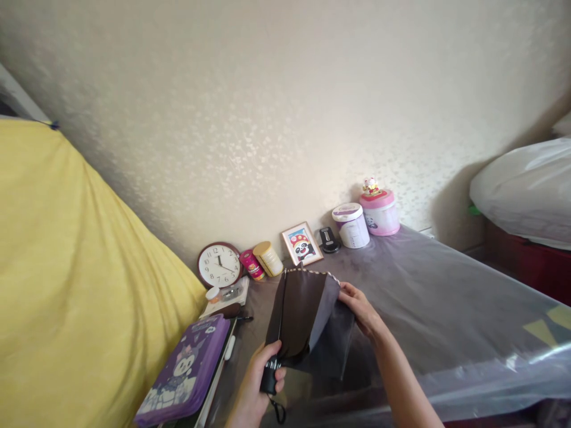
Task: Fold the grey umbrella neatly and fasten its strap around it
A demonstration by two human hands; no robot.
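Observation:
A dark folding umbrella is held over the grey table, its canopy slack and partly folded. My left hand is wrapped round its black handle near the bottom of the view, with the wrist strap dangling below. My right hand pinches a fold of the dark canopy at its right edge, fingers closed on the fabric.
Along the wall stand a round clock, two small tins, a framed panda picture, a white tub and a pink tub. A purple case lies at left by yellow cloth. Clear plastic sheet covers the right.

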